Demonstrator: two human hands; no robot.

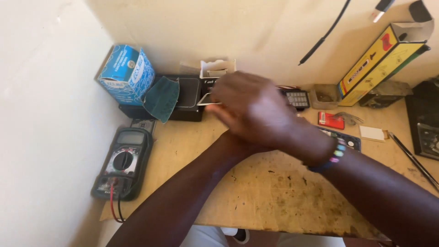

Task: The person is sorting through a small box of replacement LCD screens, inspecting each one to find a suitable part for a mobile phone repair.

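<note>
your right hand (254, 107) lies over the middle of the wooden table (274, 192), back up and fingers curled loosely, and it crosses on top of your left wrist so that your left hand (231, 137) is almost wholly hidden beneath it; you cannot tell how far the left hand is open or whether it grips anything. a thin, pale flat phone (206, 99) pokes out from under the right fingers on their far side, touching or just under the fingertips, but whether the right hand actually has hold of it cannot be told. a beaded bracelet (333, 158) sits on your right wrist. just behind the phone stands a small open white box (217, 71) on a black box (187, 98), with a green face mask (161, 97) draped beside it and a blue carton (125, 73) in the corner. a black multimeter (122, 162) with red and black leads lies well to the left of your arms. to the right of your hands are a small keypad (297, 98), a red card (331, 120) and a yellow box (382, 61) leaning on the wall.
</note>
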